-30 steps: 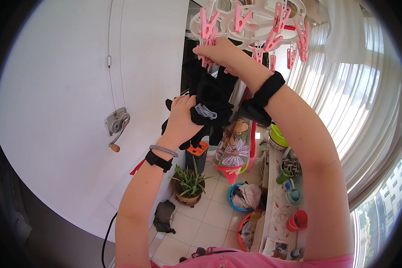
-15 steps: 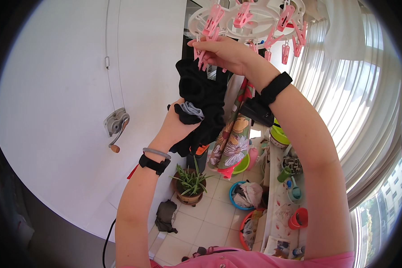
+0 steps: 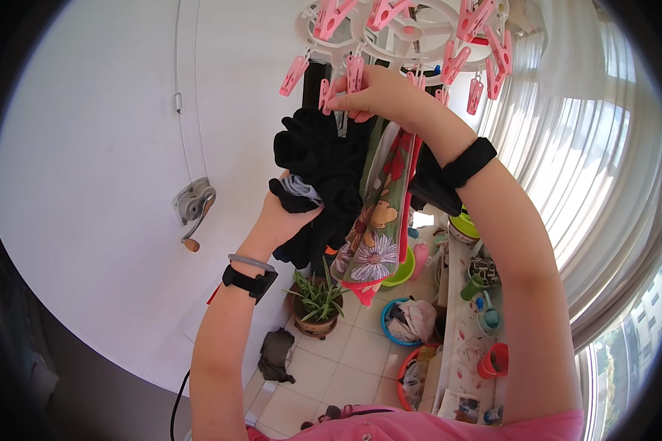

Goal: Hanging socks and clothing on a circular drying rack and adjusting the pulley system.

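Black garments (image 3: 327, 165), 1 bundle: below the white rack (image 3: 337, 48), clutched in the left hand (image 3: 281, 220). Pink clip (image 3: 325, 95), 1: under the rack, pinched by the right hand (image 3: 381, 90). Floral cloth (image 3: 376, 220), 1: just right of the bundle. Potted plant (image 3: 316, 301), 1: on floor (image 3: 324, 353).

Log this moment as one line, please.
left hand: holding black garments | right hand: at pink clothespin | above: white hanger | below: potted plant
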Motion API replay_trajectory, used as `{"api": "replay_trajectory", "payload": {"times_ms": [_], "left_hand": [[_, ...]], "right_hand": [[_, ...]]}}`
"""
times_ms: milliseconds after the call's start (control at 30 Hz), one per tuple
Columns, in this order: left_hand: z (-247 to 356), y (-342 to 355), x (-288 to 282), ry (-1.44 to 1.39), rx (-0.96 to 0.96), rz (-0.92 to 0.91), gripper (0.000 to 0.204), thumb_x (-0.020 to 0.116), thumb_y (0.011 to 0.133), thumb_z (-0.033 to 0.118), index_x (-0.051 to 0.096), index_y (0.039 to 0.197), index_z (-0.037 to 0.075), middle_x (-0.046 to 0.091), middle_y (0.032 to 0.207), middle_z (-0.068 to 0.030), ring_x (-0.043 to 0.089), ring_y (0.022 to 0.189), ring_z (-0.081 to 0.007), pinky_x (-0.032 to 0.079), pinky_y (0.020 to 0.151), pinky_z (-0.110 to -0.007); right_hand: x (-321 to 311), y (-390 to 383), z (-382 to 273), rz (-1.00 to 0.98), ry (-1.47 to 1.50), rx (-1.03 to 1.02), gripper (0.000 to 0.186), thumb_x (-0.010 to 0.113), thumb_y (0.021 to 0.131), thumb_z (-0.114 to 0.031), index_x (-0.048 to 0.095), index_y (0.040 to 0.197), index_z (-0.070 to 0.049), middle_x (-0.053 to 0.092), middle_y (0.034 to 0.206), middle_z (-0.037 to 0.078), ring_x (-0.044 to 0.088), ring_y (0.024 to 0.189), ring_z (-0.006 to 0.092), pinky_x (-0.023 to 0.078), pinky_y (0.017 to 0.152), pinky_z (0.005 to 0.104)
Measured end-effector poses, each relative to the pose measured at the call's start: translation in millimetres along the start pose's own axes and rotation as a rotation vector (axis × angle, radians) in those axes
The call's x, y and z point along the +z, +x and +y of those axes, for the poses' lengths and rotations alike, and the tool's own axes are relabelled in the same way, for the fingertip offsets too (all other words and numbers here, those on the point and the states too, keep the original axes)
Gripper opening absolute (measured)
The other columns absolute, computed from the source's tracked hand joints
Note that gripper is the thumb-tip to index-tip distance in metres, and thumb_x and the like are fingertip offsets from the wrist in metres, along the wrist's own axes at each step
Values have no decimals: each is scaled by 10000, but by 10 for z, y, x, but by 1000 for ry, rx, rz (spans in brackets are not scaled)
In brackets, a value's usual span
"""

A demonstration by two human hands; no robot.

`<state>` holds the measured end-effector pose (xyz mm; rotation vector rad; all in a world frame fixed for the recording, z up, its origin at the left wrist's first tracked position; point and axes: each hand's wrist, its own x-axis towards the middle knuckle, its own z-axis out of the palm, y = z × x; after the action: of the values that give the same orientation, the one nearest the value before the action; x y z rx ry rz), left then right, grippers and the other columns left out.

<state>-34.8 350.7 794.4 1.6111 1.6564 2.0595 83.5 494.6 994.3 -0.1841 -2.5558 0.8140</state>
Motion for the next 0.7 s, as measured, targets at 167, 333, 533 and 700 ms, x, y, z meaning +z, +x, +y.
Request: {"api": "replay_trajectory", "payload": {"times_ms": [167,333,533,700], "left_hand": [[-14,-9,-51,13,29,-41,627,776,708,79,472,1253,14,614,1091,-90,590,997,-197,469,890,-324],[11,-35,-61,-107,-138,-53,610,772,720,76,478,1251,14,615,1101,-72,584,1010,-190,461,904,-322],[97,-113,-67,-83,-130,-88,592,770,727,79,488,1243,15,612,1124,-74,580,1025,-189,455,915,-317],[-119,-284,-148,-72,-65,-50,540,762,731,72,515,1206,4,620,1110,-80,592,1007,-196,465,904,-319]], "right_hand": [[140,93,179,29,379,37,420,639,897,-318,552,1150,7,611,997,71,603,883,145,502,791,254],[160,237,234,33,617,95,334,640,901,-306,610,1102,-41,617,1015,50,597,921,127,498,815,247],[109,257,220,34,521,177,254,680,868,-332,680,950,-91,646,856,-25,600,768,71,490,740,225],[154,71,201,163,325,85,423,728,815,-364,604,1065,-47,616,882,15,576,772,99,458,670,249]]}}
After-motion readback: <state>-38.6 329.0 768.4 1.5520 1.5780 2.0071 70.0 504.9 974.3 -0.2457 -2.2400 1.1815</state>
